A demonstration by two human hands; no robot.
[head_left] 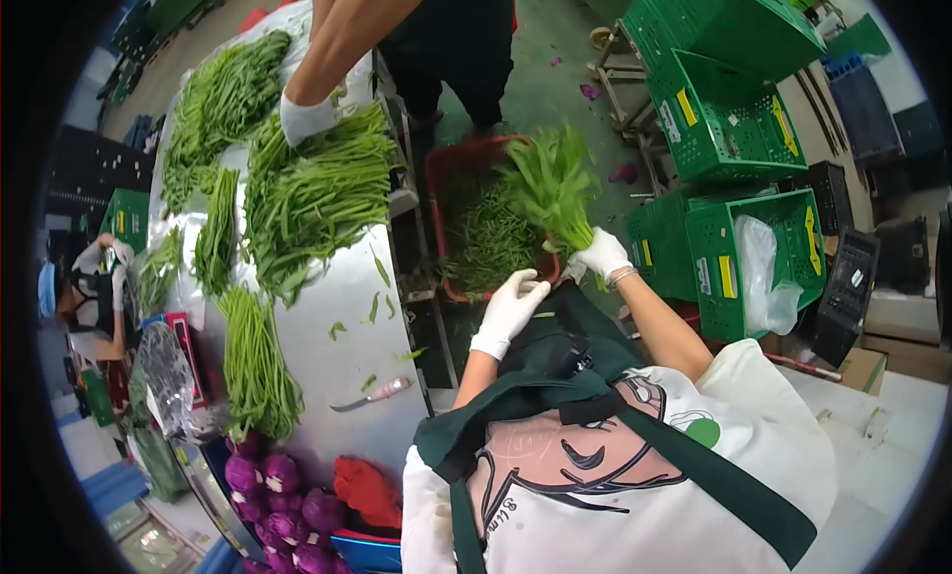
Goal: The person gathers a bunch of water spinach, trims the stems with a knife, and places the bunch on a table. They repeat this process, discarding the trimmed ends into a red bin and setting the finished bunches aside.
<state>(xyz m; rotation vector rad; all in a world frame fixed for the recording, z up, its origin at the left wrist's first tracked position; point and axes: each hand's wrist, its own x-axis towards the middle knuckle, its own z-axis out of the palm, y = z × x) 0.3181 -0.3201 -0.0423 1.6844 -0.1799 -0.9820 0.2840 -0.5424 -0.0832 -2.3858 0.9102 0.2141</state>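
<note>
Bunch of leafy greens (pixel 550 182) clamped by its stems in the gloved right hand (pixel 602 252) above a red crate (pixel 446 163); left hand (pixel 511 301) open, fingers apart; grip firmly near the stem ends.

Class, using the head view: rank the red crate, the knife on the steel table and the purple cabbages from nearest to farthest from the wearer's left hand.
From the left hand:
1. Red crate, just beyond it on the floor.
2. Knife, lying on the steel table beside the wearer.
3. Purple cabbages, at the table's near end.

Green leafy bunch (pixel 548 184), white gloves (pixel 508 309), red basket (pixel 466 158), green crates (pixel 729 118).
</note>
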